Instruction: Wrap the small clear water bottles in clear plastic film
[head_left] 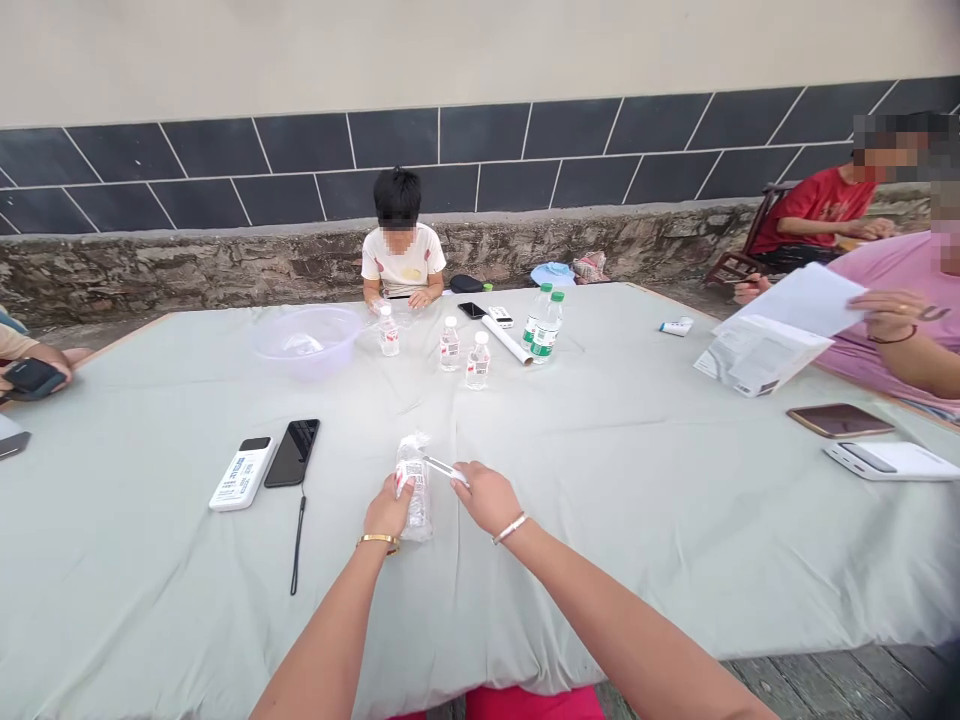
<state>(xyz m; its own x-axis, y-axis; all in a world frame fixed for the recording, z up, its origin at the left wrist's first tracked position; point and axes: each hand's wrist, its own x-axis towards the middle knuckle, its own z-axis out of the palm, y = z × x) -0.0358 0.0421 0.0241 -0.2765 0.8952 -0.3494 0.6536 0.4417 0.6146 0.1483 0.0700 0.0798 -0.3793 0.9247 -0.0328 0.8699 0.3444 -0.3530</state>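
My left hand (388, 508) is closed around the side of a small clear plastic bottle (412, 480) with a white and red label. The bottle lies on the cloth inside crinkled clear plastic wrap (421, 525), its neck end pointing away from me. In my right hand (486, 495) is a slim utility knife (442, 468), gripped between thumb and fingers. Its metal tip points left and is at the bottle's upper right side; whether it touches the wrap I cannot tell.
A power bank (241, 475) and a black phone (293, 453) with a strap lie left. Ahead stand small bottles (478, 362), green-capped bottles (546, 330), a white roll (507, 340) and a clear basin (307, 335). Other people sit around the cloth-covered table (600, 520), one holding papers (787, 300).
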